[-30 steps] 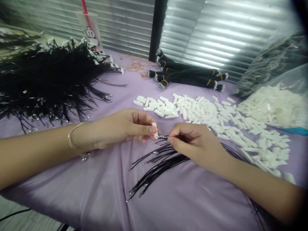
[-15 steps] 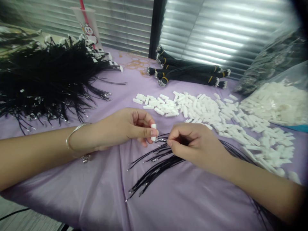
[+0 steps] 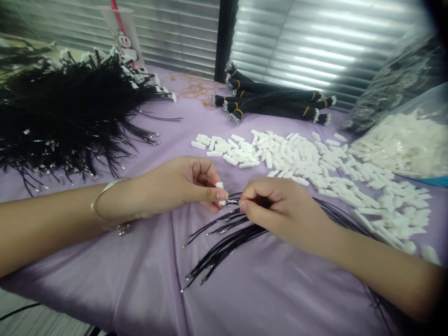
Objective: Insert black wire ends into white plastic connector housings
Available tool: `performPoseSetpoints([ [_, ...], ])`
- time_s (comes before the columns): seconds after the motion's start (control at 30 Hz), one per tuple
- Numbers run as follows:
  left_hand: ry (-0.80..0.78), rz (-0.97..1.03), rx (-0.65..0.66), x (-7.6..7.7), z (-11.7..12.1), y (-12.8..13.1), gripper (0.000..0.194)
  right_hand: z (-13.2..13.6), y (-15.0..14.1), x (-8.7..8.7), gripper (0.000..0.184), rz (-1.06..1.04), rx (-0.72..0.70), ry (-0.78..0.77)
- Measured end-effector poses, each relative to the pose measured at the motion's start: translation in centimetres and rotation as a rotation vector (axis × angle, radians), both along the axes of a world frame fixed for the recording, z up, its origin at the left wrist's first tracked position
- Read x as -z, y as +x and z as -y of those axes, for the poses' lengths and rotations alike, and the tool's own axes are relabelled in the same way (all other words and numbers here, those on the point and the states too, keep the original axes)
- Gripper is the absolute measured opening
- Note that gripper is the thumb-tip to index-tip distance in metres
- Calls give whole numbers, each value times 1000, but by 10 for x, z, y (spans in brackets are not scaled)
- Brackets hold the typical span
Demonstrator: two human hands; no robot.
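Between thumb and fingers, my left hand pinches a small white plastic connector housing. My right hand is closed in a pinch on a thin black wire, whose metal terminal end points left and meets the housing's lower part. Whether the terminal sits inside the housing is too small to tell. Below both hands, several loose black wires lie fanned on the purple cloth, their metal tips to the left. My right hand and forearm hide the middle of these wires.
White housings are scattered behind and right of my right hand. Bundled black wires lie by the blinds. A heap of black wires with white ends is at left, beside a cup. A plastic bag of white pieces stands right.
The wire end and my right fingertips have come closer to the white housing, and the terminal now meets it. The housing has tilted slightly in my left fingers.
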State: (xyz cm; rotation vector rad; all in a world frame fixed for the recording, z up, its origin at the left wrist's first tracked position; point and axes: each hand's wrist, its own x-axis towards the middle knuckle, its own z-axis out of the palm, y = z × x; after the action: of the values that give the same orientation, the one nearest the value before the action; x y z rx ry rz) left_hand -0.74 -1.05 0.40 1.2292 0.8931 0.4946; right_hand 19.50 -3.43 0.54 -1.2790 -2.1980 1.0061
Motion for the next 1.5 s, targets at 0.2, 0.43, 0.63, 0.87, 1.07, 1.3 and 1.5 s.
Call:
performPoseSetpoints([
  [0.2, 28, -91, -8, -3, 1, 2, 18, 1, -1, 4, 11, -8, -66, 64],
  [0.43, 66, -118, 18, -3, 1, 3, 20, -2, -3, -1, 14, 38, -77, 71],
  [0.63, 93, -130, 25, -3, 1, 4, 20, 1, -4, -3, 16, 86, -68, 77],
  [0.87, 100, -149, 29, -5, 2, 4, 18, -2, -5, -4, 18, 89, -102, 72],
  [1.07, 51, -141, -29, -7, 2, 6, 17, -1, -7, -4, 20, 105, -96, 84],
  [1.3, 10, -93, -92, -5, 2, 7, 18, -4, -6, -3, 20, 72, -91, 135],
  [1.5, 8, -103, -94, -6, 4, 9, 18, -4, -6, 2, 18, 46, -89, 205],
])
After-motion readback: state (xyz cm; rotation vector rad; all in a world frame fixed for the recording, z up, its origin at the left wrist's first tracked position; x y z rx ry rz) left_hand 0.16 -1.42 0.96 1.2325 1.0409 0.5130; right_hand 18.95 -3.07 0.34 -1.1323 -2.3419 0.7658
